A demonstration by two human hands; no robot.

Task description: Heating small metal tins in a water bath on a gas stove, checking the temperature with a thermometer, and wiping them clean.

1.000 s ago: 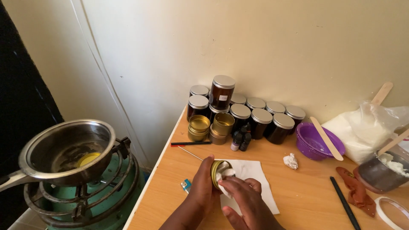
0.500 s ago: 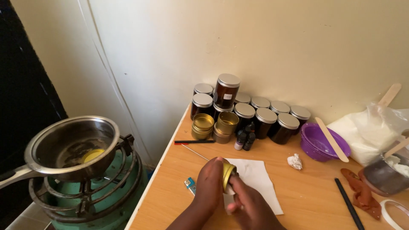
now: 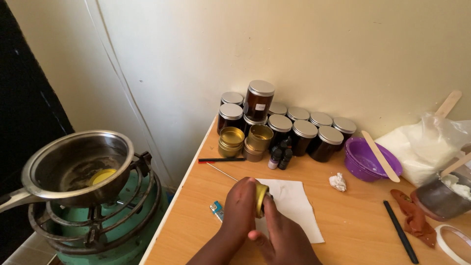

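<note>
My left hand [image 3: 239, 208] grips a small gold tin [image 3: 261, 200], turned on its side above the white paper sheet [image 3: 293, 206] on the wooden table [image 3: 338, 230]. My right hand [image 3: 284, 238] is pressed against the tin's open side from the right, fingers partly inside or behind it. Whether that hand holds a cloth or tissue is hidden. Behind the hands stand several dark brown jars with silver lids [image 3: 294, 130] and several open gold tins [image 3: 245, 140].
A steel pan [image 3: 73, 167] with a yellow lump sits on a green gas burner [image 3: 98, 230] left of the table. On the table: purple bowl with wooden stick [image 3: 370, 159], white powder bag [image 3: 424, 147], crumpled tissue [image 3: 337, 181], black pencil [image 3: 400, 230], red-tipped stick [image 3: 221, 160], small dropper bottles [image 3: 279, 157].
The tin has turned from facing up to lying on its side between my hands, and both hands have shifted slightly on it. The camera view has drifted a little.
</note>
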